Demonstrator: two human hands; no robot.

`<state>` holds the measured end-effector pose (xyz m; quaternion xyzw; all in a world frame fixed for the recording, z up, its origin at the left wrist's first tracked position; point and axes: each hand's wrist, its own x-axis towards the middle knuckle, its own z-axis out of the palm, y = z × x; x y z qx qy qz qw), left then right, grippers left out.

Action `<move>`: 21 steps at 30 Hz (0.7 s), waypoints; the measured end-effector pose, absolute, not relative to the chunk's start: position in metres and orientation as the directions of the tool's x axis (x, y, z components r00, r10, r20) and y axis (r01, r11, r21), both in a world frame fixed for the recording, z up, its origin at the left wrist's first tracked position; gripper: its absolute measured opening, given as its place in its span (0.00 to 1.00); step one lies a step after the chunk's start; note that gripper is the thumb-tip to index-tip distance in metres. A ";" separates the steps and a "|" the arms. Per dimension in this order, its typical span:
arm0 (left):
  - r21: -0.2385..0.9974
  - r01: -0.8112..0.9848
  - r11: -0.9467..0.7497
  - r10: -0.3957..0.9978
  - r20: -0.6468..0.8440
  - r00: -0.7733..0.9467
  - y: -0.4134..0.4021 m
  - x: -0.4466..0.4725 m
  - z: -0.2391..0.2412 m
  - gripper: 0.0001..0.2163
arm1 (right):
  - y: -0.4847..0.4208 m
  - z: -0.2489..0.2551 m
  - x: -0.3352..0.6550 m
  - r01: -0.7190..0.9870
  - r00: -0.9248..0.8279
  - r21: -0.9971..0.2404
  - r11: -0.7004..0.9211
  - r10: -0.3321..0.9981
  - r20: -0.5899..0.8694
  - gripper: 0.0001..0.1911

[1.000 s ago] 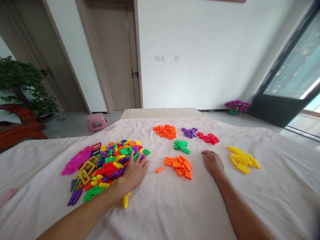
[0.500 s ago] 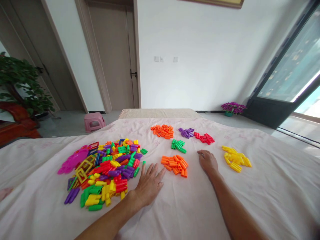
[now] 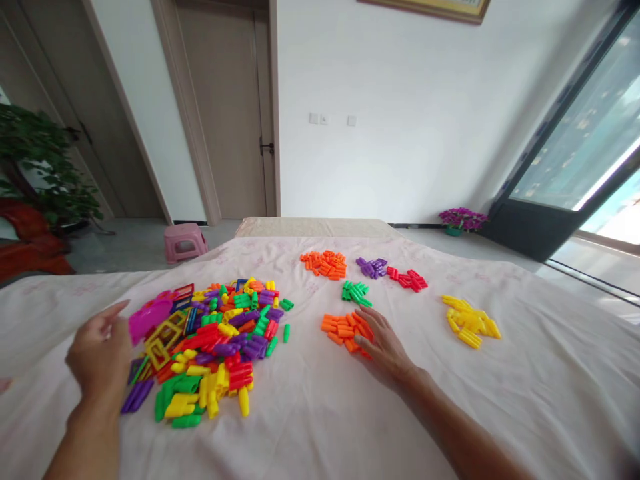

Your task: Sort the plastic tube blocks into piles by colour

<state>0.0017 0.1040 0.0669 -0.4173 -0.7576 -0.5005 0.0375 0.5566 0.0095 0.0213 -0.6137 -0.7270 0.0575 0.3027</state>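
On the left of the cloth lies a mixed heap of plastic building pieces point(image 3: 220, 347) in red, yellow, green, purple and orange. My left hand point(image 3: 100, 353) is at the heap's left side, loosely curled with fingers apart, beside a magenta scalloped plastic piece point(image 3: 150, 319); I cannot tell whether they touch. Fingers stretched, my right hand point(image 3: 387, 347) lies over the right side of the near orange pile point(image 3: 343, 328) and partly hides it. Just behind is a small green pile point(image 3: 356, 292). Yellow frame-shaped pieces point(image 3: 165, 337) lie at the heap's left.
Farther back are another orange pile point(image 3: 324, 264), a purple pile point(image 3: 372, 267) and a red pile point(image 3: 408, 279). Yellow pieces point(image 3: 470, 321) lie to the right. A pale cloth point(image 3: 310, 427) covers the table. A pink stool point(image 3: 185, 243) stands beyond its left edge.
My left hand has moved left from the heap's right side to beside the magenta piece. My right hand has moved left onto the near orange pile.
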 end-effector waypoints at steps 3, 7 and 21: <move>0.667 0.653 0.359 0.608 0.364 -0.706 0.107 -0.042 0.035 0.19 | 0.016 0.016 0.533 0.883 -0.073 -0.418 0.214 0.942 0.329 0.32; 0.532 0.703 0.472 0.706 0.251 -0.663 0.109 -0.059 0.011 0.19 | 0.026 0.015 0.521 0.904 -0.076 -0.378 0.199 0.945 0.317 0.29; 0.427 0.754 0.499 0.787 0.142 -0.601 0.123 -0.062 0.008 0.21 | 0.102 0.071 0.404 0.940 -0.122 -0.288 0.184 0.968 0.222 0.16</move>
